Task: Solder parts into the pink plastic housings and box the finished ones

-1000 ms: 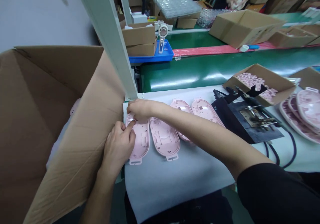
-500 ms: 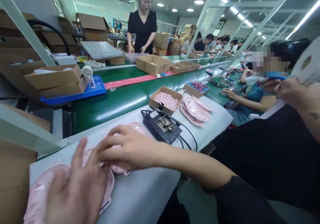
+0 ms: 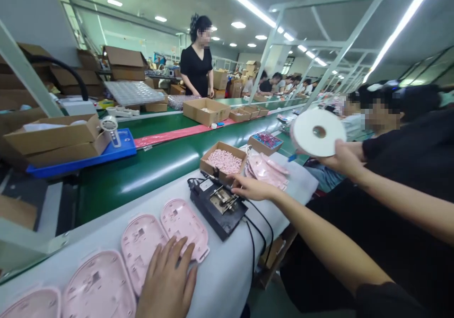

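Observation:
My left hand [image 3: 166, 278] is open, its spread fingers resting on the edges of two pink plastic shells [image 3: 185, 228]. Further pink shells [image 3: 99, 285] lie in a row to its left on the white-covered table. At the black metal device [image 3: 222, 204], my right hand [image 3: 250, 188] has its thumb and fingers around a dark pen-like tool [image 3: 227, 185] with a cable. Behind the device stands a cardboard box of small pink parts [image 3: 224, 161]. Stacked pink pieces [image 3: 266, 167] lie beyond my right hand.
A co-worker's hand [image 3: 345, 159] holds a white roll [image 3: 312, 132] at the right. A green conveyor [image 3: 159, 166] runs behind the table, with a blue tray [image 3: 88, 154] at its left. Opposite stands a person in black [image 3: 196, 67]. Cables hang off the front edge.
My right hand has left the pink shells and moved right to the tool on the device. My left hand has shifted right along the shells. The white roll has come further into view.

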### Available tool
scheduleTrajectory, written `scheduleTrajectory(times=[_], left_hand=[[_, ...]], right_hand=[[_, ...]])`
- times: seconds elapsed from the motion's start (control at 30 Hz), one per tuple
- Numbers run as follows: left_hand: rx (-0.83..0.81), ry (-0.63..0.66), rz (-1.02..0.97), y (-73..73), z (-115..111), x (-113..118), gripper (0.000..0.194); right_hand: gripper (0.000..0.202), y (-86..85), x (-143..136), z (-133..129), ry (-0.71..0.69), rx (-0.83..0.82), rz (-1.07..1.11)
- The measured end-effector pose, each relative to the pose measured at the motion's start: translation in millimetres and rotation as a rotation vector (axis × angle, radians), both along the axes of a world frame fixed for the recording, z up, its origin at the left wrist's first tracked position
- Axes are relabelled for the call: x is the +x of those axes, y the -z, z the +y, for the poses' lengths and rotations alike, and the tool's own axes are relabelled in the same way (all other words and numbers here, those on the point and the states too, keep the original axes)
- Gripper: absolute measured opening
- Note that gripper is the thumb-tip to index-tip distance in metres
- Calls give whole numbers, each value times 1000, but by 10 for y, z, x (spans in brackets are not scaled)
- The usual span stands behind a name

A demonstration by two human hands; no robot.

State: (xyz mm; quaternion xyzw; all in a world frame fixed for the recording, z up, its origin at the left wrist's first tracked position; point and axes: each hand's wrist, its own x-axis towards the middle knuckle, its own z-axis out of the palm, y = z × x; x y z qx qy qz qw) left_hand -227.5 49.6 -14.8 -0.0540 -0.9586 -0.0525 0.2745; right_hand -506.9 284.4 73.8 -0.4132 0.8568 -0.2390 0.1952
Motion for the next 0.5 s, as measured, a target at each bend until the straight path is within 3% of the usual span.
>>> scheduleTrajectory(times=[0.1, 0.17, 0.27, 0.33, 0.43, 0.5], left_hand=[[-82, 8, 54, 55, -65, -40, 31], [-112, 23, 25, 41, -66, -28, 31], [-103, -4, -97, -5, -8, 17, 30], [-78, -33, -180, -18, 40, 27, 29], [-41, -59, -232, 1, 59, 30, 31], [-55, -26, -205, 33, 12, 49, 32]], right_hand=[[36, -105, 56, 34, -3, -112, -38], [29, -249, 158, 57, 54, -367, -144], [27, -470, 424, 20, 125, -880, -351], [36, -588, 617, -67, 124, -1080, -380], [53, -659, 862, -253, 17, -1182, -195], [28, -595, 987, -396, -54, -1204, 39]])
